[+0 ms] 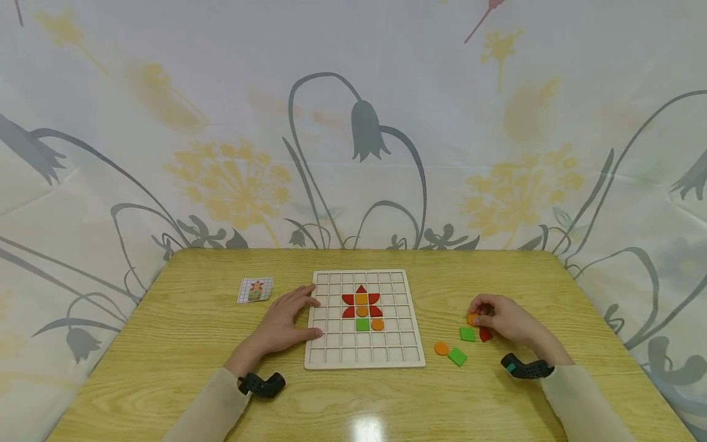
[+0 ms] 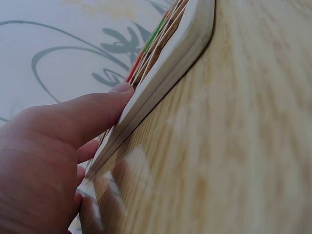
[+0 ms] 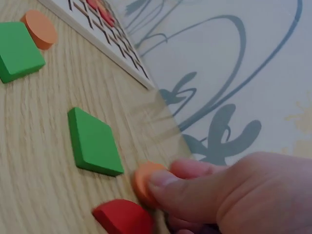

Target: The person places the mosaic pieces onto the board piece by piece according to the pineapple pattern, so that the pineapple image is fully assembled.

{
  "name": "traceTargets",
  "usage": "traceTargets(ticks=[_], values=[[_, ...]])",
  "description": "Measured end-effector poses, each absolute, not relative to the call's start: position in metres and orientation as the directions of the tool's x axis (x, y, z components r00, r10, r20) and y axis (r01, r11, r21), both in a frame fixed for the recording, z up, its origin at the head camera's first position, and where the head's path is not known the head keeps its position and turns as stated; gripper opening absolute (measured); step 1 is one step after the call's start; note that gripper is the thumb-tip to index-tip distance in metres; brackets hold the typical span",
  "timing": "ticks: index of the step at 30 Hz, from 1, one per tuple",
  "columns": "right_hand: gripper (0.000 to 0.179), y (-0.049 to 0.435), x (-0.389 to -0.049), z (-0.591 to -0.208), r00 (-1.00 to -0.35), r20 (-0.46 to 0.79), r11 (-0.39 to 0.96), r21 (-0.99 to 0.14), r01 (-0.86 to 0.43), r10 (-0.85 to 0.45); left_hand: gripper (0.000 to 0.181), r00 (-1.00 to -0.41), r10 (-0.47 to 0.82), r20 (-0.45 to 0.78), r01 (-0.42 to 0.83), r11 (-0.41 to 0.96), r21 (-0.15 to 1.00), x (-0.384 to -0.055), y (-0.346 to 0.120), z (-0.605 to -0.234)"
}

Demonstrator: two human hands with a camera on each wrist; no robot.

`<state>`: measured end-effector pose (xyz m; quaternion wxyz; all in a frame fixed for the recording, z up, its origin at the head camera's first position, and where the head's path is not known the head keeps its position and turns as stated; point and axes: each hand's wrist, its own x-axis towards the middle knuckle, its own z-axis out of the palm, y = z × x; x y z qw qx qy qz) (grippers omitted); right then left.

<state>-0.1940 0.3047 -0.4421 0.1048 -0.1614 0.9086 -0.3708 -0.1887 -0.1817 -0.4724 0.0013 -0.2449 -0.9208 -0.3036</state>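
My left hand [image 1: 282, 322] rests along the left edge of a white grid board [image 1: 333, 356], fingers extended and thumb on the rim. On the board stand red quarter-round pieces [image 1: 374, 299], a red triangle [image 1: 361, 289], an orange square [image 1: 361, 299], two orange discs [image 1: 377, 324] and a green square [image 1: 361, 325]. Right of the board, my right hand [image 1: 508, 319] pinches another orange disc [image 3: 143, 184] between thumb and fingers. Just beside that disc lie a red quarter-round piece [image 3: 126, 218] and a green square tile [image 3: 95, 141].
Nearer the board lie a loose orange disc [image 1: 441, 348] and a second green tile [image 1: 457, 356]. A small card [image 1: 256, 290] printed with a coloured pattern sits left of the board. Behind the wooden table [image 1: 221, 261] hangs a flower-patterned cloth [image 1: 342, 184].
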Motion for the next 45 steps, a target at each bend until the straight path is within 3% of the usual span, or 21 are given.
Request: traceTargets(ticks=[6,16,23,33,45], values=[[0.004,0.300,-0.192,-0.443,-0.964,0.022,0.714,-0.667,-0.213,-0.267,0.053,-0.879,0.452,0.150,0.453,0.694,0.559,-0.190,-0.182,-0.473],[0.008,0.295,-0.190,-0.442,-0.971,0.133,0.750,-0.616,-0.238,-0.199,0.054,-0.886,0.444,0.134,0.437,0.701,0.563,-0.189,-0.183,-0.475],[0.009,0.287,-0.190,-0.444,-0.964,0.160,0.746,-0.610,-0.266,-0.212,0.053,-0.881,0.451,0.143,0.448,0.697,0.560,-0.189,-0.182,-0.473],[0.018,0.267,-0.194,-0.446,-0.966,0.122,0.663,-0.707,-0.246,-0.228,0.052,-0.881,0.451,0.145,0.449,0.697,0.560,-0.189,-0.181,-0.472],[0.013,0.206,-0.193,-0.453,-0.931,0.176,0.551,-0.765,-0.333,-0.319,0.053,-0.886,0.443,0.136,0.437,0.702,0.563,-0.189,-0.181,-0.471]])
